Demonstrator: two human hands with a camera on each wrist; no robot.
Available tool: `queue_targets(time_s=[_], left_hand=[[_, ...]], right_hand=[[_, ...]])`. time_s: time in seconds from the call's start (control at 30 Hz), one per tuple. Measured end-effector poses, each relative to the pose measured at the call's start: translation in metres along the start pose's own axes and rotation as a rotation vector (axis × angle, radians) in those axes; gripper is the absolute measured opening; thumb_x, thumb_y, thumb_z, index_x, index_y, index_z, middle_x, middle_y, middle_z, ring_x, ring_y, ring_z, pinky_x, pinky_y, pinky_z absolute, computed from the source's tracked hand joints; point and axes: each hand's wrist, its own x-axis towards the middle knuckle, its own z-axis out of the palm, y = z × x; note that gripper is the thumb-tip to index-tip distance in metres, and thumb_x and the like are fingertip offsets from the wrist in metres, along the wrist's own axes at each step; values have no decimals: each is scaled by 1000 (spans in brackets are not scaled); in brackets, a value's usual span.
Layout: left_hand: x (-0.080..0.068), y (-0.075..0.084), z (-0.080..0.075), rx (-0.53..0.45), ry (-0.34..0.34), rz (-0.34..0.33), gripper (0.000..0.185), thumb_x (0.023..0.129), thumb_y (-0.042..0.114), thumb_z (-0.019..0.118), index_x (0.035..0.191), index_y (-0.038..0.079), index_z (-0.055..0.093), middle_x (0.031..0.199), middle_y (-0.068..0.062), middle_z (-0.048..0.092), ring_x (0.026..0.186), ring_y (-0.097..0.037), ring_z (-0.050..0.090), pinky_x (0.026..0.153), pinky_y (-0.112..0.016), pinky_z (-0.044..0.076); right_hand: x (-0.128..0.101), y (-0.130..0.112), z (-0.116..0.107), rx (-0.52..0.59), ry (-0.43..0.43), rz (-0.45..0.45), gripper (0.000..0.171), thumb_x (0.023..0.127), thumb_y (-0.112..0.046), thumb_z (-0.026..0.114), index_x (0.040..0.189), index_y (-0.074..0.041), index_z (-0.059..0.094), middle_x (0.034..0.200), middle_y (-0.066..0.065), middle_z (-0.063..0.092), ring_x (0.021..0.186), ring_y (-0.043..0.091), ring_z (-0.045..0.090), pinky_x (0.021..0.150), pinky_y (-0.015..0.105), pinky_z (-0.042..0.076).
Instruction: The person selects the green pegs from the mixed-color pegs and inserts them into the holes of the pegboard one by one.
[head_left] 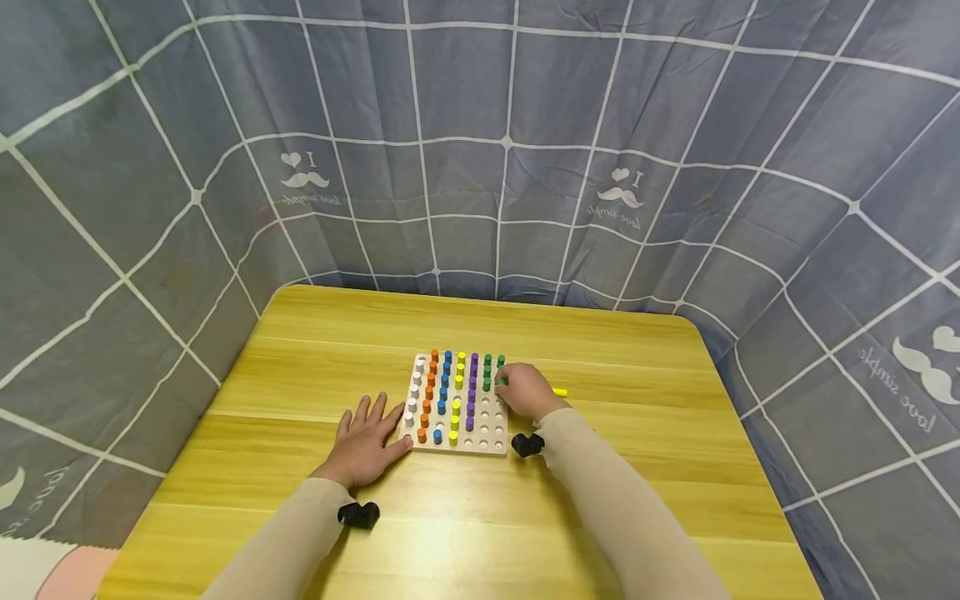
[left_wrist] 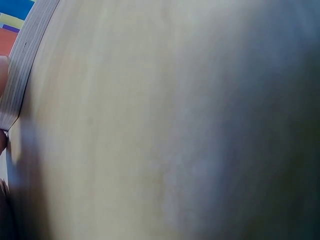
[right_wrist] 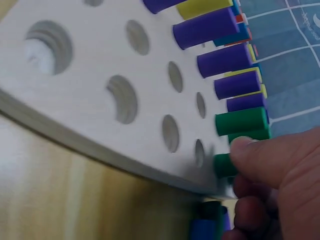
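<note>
Yellow wooden table (head_left: 615,367): left hand (head_left: 367,446) flat beside pegboard (head_left: 491,433), right hand (head_left: 525,390) pinching green peg (right_wrist: 225,165)

A wooden desk (head_left: 637,500) stood against a grey grid-patterned cloth (head_left: 480,125) printed with moustache motifs.

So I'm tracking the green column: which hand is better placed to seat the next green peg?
Right. The right hand pinches a green peg at the pegboard edge; the left hand lies flat at the board's far side.
</note>
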Motion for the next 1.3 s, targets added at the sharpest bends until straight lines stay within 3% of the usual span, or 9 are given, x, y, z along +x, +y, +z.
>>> queue_targets(time_s=[0.23, 0.43, 0.67, 0.8, 0.93, 1.17, 1.3], left_hand=[[0, -2, 0, -1, 5, 8, 80, 106, 66, 45, 169, 19, 29, 177, -21, 8, 162, -50, -2, 125, -72, -2], [-1, -3, 2, -30, 28, 21, 80, 105, 64, 48, 168, 19, 30, 176, -24, 11, 162, -52, 0, 125, -73, -2], [0, -7, 6, -59, 55, 37, 80, 104, 65, 48, 169, 22, 27, 176, -24, 12, 162, -52, 0, 125, -72, -4], [-1, -5, 2, -48, 40, 34, 79, 105, 64, 49, 169, 24, 28, 175, -25, 12, 161, -53, 1, 124, -73, -3], [-1, -4, -1, -35, 19, 21, 82, 103, 67, 50, 170, 26, 24, 176, -22, 10, 162, -51, 0, 125, -73, -2], [1, -6, -1, -24, 14, 22, 85, 100, 71, 51, 169, 30, 25, 177, -20, 8, 162, -51, -2, 125, -73, -3], [1, -8, 0, -23, 14, 23, 84, 101, 70, 52, 169, 29, 26, 177, -21, 9, 162, -51, -1, 125, -73, -3]], right_hand=[[-5, 4, 6, 119, 51, 14, 14, 103, -19, 70, 108, -9, 76, 94, 2, 70, 84, 18, 60, 83, 36, 54], [-7, 6, 9, 136, 32, 42, 13, 103, -20, 70, 96, -9, 73, 79, 2, 62, 72, 17, 55, 69, 30, 46], [-7, 4, 8, 134, 25, 56, 16, 100, -19, 73, 89, -9, 70, 74, 2, 58, 67, 16, 52, 63, 28, 41], [-7, 2, 5, 128, 18, 64, 12, 98, -18, 76, 98, -6, 76, 77, 4, 64, 66, 16, 54, 61, 28, 43], [-9, 3, -1, 150, 33, 66, 22, 97, -16, 76, 114, -1, 78, 85, 5, 70, 72, 15, 57, 66, 27, 46], [-14, 17, -20, 254, 45, 109, 20, 100, -12, 70, 116, 0, 76, 78, 6, 64, 62, 14, 52, 59, 26, 43], [-15, 30, -33, 235, 80, 121, 25, 103, -13, 66, 123, -1, 74, 84, 8, 63, 62, 16, 50, 59, 28, 42]])
